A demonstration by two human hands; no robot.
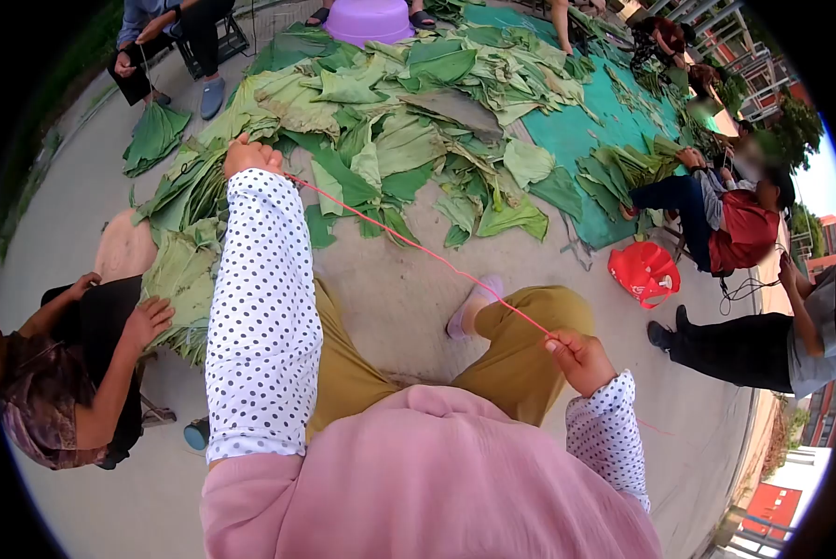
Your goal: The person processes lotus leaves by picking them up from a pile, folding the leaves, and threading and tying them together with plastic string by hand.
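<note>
- At the far left, a seated co-worker's hand [146, 320] lies flat on a bundle of green leaves [180, 279] that rests beside the knee.
- The person's left hand [248, 156] is stretched far forward, at the end of a dotted white sleeve [261, 307]. It is closed in a fist around one end of the red string [418, 250], just at the near edge of the big leaf pile [409, 121].
- The red string runs tight in a straight line from the left hand, far and left, down to the right hand, near and right. It passes above the bare concrete ground [390, 289] and over the raised knee in mustard trousers [530, 326].
- The right hand [578, 359] is close to the body, above the right knee. Its fingers are curled and pinch the string; a thin loose end continues to the right behind the hand.
- Further right, a red plastic bag [644, 273] lies on the ground, near another seated person in a red top [744, 233].
</note>
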